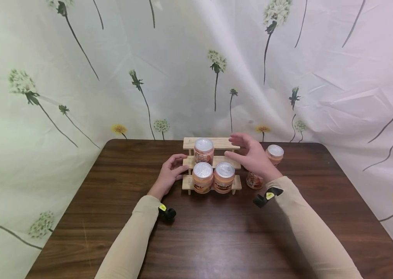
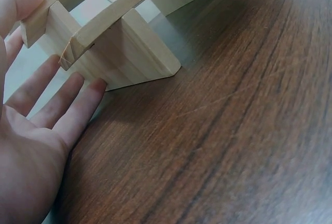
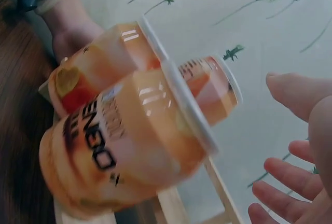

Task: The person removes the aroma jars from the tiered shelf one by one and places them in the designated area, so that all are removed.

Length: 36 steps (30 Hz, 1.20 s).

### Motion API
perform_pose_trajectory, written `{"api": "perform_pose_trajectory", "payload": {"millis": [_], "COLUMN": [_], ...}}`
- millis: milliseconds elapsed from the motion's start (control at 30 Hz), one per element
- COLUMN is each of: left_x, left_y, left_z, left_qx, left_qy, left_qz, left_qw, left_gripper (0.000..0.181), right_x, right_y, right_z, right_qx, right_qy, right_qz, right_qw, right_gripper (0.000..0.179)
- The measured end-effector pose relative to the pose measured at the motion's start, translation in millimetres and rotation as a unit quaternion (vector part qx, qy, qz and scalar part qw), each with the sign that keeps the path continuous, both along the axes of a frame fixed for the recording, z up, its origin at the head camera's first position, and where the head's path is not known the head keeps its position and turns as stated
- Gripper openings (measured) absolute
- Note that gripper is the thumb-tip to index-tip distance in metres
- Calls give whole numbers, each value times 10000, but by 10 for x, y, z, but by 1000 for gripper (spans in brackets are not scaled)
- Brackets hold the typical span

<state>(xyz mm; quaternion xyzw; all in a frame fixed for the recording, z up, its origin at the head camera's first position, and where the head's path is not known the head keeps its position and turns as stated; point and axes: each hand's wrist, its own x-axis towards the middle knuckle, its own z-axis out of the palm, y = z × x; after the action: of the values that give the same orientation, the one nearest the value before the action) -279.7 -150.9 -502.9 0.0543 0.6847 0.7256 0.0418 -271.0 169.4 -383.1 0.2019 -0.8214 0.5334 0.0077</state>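
Note:
A three-step wooden rack (image 1: 222, 143) stands on the table. On its lowest step sit two orange jars with silver lids, a left one (image 1: 202, 183) and a right one (image 1: 224, 183). Another jar (image 1: 204, 154) stands on the middle step, at the left. My left hand (image 1: 168, 175) touches the rack's left side; in the left wrist view its thumb lies at a step's end and its straight fingers spread against the side panel (image 2: 140, 47). Over the rack's right end my right hand (image 1: 255, 157) hovers with fingers extended, holding nothing.
Right of the rack, partly behind my right hand and wrist, stand two more jars, a far one (image 1: 275, 152) and a nearer one (image 1: 254, 181). The dark wooden table (image 1: 203, 240) reaches back to a curtain (image 1: 179, 77) printed with dandelions.

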Motion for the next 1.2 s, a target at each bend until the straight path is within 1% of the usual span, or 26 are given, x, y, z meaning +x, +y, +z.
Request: {"api": "perform_pose_trajectory", "payload": {"millis": [233,467,700,833,1000,1200], "left_x": [-21,-19,-8,-3,3,5], "left_y": [0,-10,-13,-11,-12,-9], "left_z": [-4,-1,8,14,17,15], "left_qx": [-4,-39,-16,32,50,-22], "left_qy": [16,36,19,-14,-13,-23], "left_qz": [-1,-34,-22,-23,-43,-15], "left_qw": [10000,10000,10000,10000,10000,10000], "left_gripper": [39,40,39,40,39,37], "right_x": [-97,-122,-144,-167,-174,-179], "right_y": [-223,-431,-604,-673,-717,-746], "right_z": [73,133,179,192,215,241], "right_qx": [421,914,1109,1293,1430,1638], "right_qy": [42,104,-32,-41,-101,-65], "right_qz": [363,558,857,900,835,743], "right_qw": [9984,9942,9901,9875,9861,9837], "right_gripper": [73,76,79,79,76,71]}}
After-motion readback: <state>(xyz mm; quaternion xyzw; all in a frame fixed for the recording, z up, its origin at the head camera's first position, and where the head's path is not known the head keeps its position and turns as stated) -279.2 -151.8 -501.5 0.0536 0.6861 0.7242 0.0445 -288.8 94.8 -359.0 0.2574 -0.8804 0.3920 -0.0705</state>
